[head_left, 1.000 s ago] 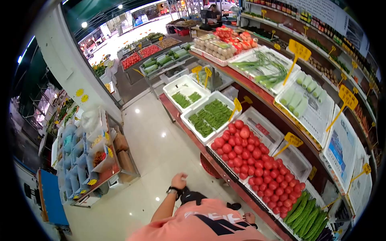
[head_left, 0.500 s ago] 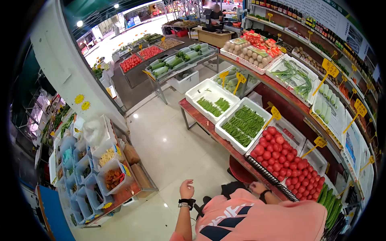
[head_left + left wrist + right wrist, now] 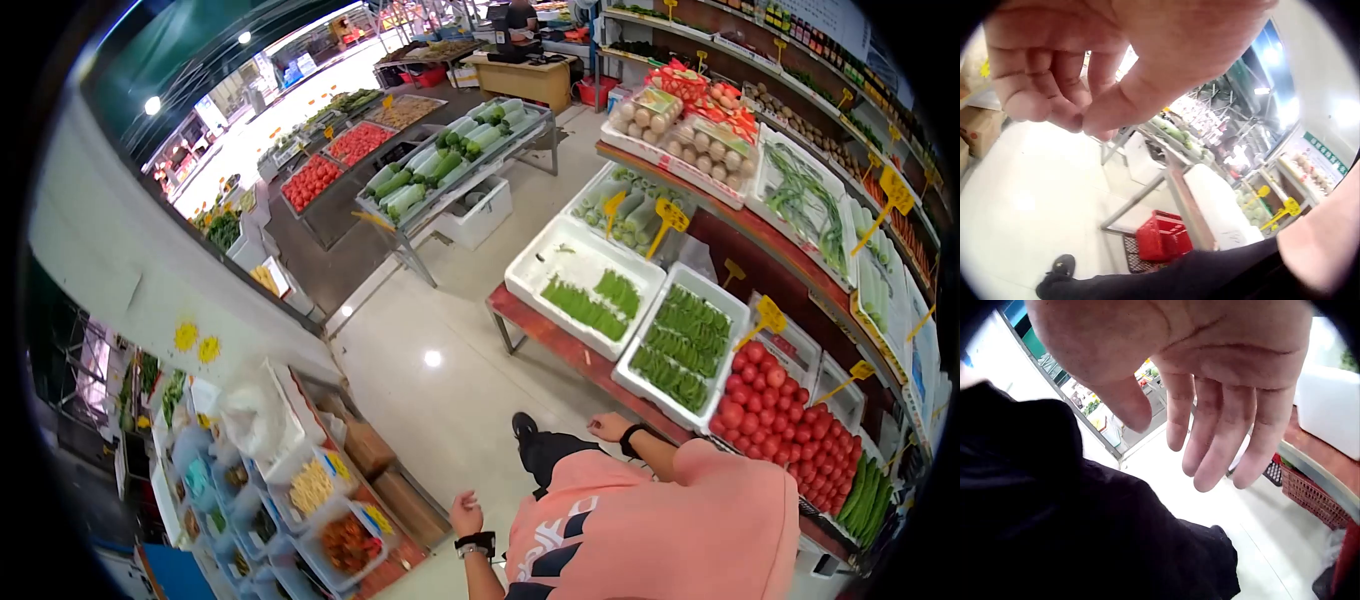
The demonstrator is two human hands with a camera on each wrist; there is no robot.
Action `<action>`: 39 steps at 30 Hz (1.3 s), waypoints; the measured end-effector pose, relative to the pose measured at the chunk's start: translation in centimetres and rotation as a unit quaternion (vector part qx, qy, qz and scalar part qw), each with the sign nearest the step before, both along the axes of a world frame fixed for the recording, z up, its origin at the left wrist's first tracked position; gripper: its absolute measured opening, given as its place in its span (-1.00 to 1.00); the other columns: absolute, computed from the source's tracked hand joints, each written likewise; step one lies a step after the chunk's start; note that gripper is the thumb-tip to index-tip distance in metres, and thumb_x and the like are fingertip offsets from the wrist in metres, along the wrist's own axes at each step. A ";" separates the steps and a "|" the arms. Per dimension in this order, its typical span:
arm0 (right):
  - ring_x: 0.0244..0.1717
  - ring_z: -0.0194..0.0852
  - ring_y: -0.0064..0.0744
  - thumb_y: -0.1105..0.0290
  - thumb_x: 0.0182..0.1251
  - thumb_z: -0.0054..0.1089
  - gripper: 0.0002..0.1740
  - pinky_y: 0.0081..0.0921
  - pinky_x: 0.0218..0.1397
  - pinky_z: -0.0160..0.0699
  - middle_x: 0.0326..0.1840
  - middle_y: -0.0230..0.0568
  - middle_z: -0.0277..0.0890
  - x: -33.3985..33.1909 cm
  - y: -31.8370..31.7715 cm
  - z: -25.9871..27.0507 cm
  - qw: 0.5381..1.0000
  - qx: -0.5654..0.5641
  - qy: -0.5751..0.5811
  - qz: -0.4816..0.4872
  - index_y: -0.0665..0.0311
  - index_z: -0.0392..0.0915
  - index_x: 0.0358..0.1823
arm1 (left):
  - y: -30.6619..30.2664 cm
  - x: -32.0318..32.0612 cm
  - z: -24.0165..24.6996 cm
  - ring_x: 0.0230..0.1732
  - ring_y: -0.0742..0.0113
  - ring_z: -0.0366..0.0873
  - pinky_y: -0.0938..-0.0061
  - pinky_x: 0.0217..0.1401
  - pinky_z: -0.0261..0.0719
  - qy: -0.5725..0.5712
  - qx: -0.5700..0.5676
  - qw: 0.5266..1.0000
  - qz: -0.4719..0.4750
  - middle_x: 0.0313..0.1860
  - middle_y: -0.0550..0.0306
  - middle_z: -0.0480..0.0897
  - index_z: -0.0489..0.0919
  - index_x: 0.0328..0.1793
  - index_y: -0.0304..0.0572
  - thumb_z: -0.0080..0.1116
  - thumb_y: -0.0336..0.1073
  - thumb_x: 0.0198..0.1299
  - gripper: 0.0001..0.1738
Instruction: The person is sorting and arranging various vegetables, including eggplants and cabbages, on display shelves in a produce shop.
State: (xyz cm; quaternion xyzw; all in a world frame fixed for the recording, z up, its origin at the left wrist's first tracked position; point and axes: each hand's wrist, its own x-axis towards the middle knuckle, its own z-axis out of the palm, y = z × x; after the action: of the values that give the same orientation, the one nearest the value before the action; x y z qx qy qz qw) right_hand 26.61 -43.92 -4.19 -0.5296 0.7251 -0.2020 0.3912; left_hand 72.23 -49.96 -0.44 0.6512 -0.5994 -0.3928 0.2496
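Note:
My left hand (image 3: 466, 513) hangs over the floor with its fingers loosely bent; in the left wrist view nothing lies between thumb and fingers (image 3: 1066, 81). My right hand (image 3: 607, 427) hangs relaxed by the red table edge, its palm bare and its fingers (image 3: 1210, 437) spread in the right wrist view. Closest to the right hand is a white foam box (image 3: 626, 372) of green peppers. Beside that box lie heaped tomatoes (image 3: 775, 410). To the left hand's left, a clear tub holds reddish-brown food (image 3: 345, 545).
Floor (image 3: 440, 375) runs ahead between the produce tables and the white pillar (image 3: 180, 250). A second foam box (image 3: 530, 275) holds fewer green pods. Further off stands a rack of green gourds (image 3: 440, 165). Under the table is a red basket (image 3: 1163, 237). A person (image 3: 522, 18) is at the back.
The view has moved forward along the aisle and swung, so the tomatoes now sit further right and the foam boxes nearer. Both hands have swung with the walking and hold nothing.

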 end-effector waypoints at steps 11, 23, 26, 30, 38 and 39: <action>-0.17 0.70 -0.23 0.19 0.41 0.19 -0.66 -0.34 -0.04 0.62 -0.21 -0.07 0.69 -0.7 -34.5 9.3 0.989 -0.077 -0.125 -0.036 0.31 0.59 -0.01 | -28.1 3.4 1.4 -0.36 0.48 0.56 0.55 -0.20 0.56 0.026 0.071 0.992 0.105 -0.37 0.25 0.65 0.67 -0.01 -0.21 0.17 -0.53 0.09 -0.69; -0.15 0.66 -0.22 0.20 0.39 0.20 -0.62 -0.34 -0.03 0.62 -0.18 -0.10 0.67 -4.6 -61.6 7.2 0.979 -0.055 -0.113 -0.159 0.31 0.53 0.08 | -72.4 -8.3 3.2 -0.38 0.49 0.48 0.55 -0.29 0.48 -0.026 0.034 0.995 -0.094 -0.39 0.24 0.57 0.66 0.03 -0.19 0.06 -0.56 0.16 -0.67; -0.17 0.64 -0.41 0.30 0.43 0.18 -0.68 -0.44 -0.05 0.61 -0.20 -0.17 0.66 -7.1 -64.4 11.8 0.947 -0.091 -0.152 -0.270 0.33 0.52 0.08 | -83.7 -18.3 5.0 -0.31 0.42 0.56 0.54 -0.22 0.56 0.018 0.045 0.970 -0.239 -0.31 0.16 0.64 0.64 0.05 -0.23 0.04 -0.57 0.18 -0.67; -0.11 0.62 -0.51 0.30 0.50 0.16 -0.69 -0.50 0.00 0.60 -0.17 -0.24 0.65 -8.5 -66.1 19.5 0.874 -0.171 -0.192 -0.413 0.35 0.52 0.12 | -93.4 -36.3 10.8 -0.11 0.39 0.60 0.51 -0.06 0.56 0.088 0.078 0.886 -0.448 -0.10 0.09 0.66 0.57 0.17 -0.18 0.04 -0.63 0.14 -0.55; 0.00 0.60 -0.43 0.25 0.40 0.31 -0.55 -0.43 0.14 0.57 0.00 -0.18 0.63 -23.7 -81.1 24.1 0.849 -0.250 -0.286 -0.367 0.31 0.49 0.21 | -95.4 -72.1 20.6 -0.15 0.44 0.59 0.54 -0.12 0.55 0.232 0.134 0.689 -0.673 -0.13 0.20 0.67 0.57 0.15 -0.20 0.16 -0.41 0.34 -0.73; -0.02 0.60 -0.42 0.24 0.38 0.32 -0.53 -0.42 0.12 0.57 -0.01 -0.17 0.63 -26.3 -82.7 25.1 0.871 -0.250 -0.236 -0.351 0.32 0.48 0.21 | -95.5 -75.0 20.6 -0.15 0.45 0.58 0.54 -0.11 0.55 0.242 0.159 0.686 -0.667 -0.13 0.20 0.67 0.58 0.14 -0.20 0.16 -0.41 0.34 -0.74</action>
State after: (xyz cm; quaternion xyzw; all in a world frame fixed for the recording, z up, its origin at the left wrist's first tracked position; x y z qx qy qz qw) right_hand 0.31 -126.66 20.88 -0.2562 0.6746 -0.6196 0.3088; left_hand -2.73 -145.42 20.19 -0.0085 -0.7232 -0.6888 -0.0491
